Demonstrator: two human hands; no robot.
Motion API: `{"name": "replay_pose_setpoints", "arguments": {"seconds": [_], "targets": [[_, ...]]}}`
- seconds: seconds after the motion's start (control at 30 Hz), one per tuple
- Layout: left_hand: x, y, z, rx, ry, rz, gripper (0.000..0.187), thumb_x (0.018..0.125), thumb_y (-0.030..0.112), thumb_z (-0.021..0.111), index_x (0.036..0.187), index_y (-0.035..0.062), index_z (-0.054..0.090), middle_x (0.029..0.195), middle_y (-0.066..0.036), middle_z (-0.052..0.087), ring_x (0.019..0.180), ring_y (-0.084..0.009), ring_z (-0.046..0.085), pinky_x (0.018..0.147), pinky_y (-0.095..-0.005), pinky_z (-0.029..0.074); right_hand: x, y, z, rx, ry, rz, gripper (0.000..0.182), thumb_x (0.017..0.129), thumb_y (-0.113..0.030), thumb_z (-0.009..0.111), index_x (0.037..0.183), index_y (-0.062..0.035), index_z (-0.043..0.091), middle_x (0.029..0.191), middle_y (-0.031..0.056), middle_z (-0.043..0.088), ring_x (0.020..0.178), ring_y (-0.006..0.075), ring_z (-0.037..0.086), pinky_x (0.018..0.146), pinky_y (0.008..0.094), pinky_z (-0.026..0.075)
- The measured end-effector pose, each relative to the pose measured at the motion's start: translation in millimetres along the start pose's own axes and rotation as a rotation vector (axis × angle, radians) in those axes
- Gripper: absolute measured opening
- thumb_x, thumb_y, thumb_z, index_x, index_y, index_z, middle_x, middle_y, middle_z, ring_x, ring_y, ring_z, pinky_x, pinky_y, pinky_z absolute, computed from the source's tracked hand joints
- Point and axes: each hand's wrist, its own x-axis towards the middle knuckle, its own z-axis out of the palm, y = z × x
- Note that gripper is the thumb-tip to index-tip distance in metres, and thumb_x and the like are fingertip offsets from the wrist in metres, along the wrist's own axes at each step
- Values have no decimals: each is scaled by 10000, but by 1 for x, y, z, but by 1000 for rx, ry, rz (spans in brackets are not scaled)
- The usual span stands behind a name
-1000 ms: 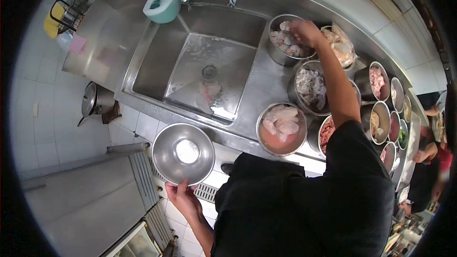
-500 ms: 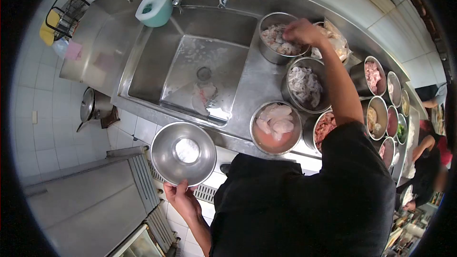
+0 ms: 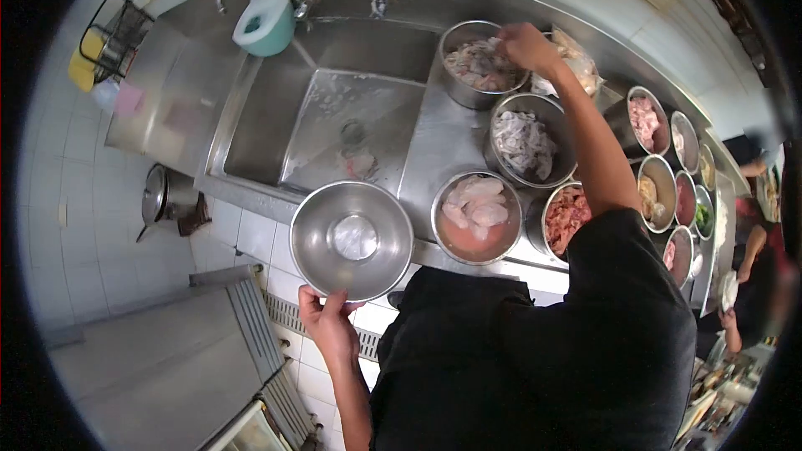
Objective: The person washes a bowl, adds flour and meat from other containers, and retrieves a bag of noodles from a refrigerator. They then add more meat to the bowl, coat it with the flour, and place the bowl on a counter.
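Note:
My left hand (image 3: pixel 331 321) grips the near rim of an empty steel bowl (image 3: pixel 316 255), thumb over the edge. The bowl is held up by the sink's front edge. My right hand (image 3: pixel 530 47) reaches over a round steel pot (image 3: pixel 468 98) of greyish-pink pieces like raw shrimp (image 3: pixel 473 65). Its fingers are curled down at the pot's right side, and their tips are hard to see. Just nearer stands a pot (image 3: pixel 494 154) of pale, squid-like strips (image 3: pixel 524 145). A steel bowl (image 3: pixel 437 234) holds pale raw meat (image 3: pixel 478 203) in pinkish liquid.
The sink (image 3: pixel 259 129) lies left of the pots, with a faucet (image 3: pixel 302 2) and a teal-and-white container (image 3: pixel 269 29) behind it. A pot of red meat (image 3: pixel 566 221) and several more food containers line the counter rightward. Another person's arm (image 3: pixel 750 255) shows at far right.
My left hand has brought the bowl rightward and slightly up in view, nearer the bowl of meat. My right hand has shifted to the shrimp pot's right side.

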Motion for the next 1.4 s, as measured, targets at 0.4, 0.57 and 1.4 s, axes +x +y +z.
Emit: {"name": "replay_pose_setpoints", "arguments": {"seconds": [0.4, 0.57, 1.4], "targets": [[-8, -9, 89, 111, -414, -155, 154, 784, -27, 594, 851, 47, 477, 892, -76, 574, 713, -154, 597, 555, -294, 567, -212, -156, 30, -78, -299, -675, 226, 665, -25, 594, 888, -30, 628, 1034, 150, 593, 976, 350, 591, 800, 447, 500], [-50, -12, 76, 121, -496, -191, 137, 797, -20, 585, 878, 41, 492, 920, -92, 583, 740, -165, 607, 562, -292, 565, -267, -136, -14, 121, -12, -434, 178, 667, 15, 610, 840, -10, 644, 921, 147, 628, 852, 341, 621, 728, 408, 503], [-255, -77, -46, -75, 361, -40, 262, 824, -22, 521, 1078, -78, 557, 1020, -168, 604, 962, -246, 563, 776, -334, 478, -314, 341, -250, -680, 481, 463, 173, 682, -135, 610, 770, -36, 721, 862, 216, 675, 813, 383, 662, 768, 443, 532]]}}
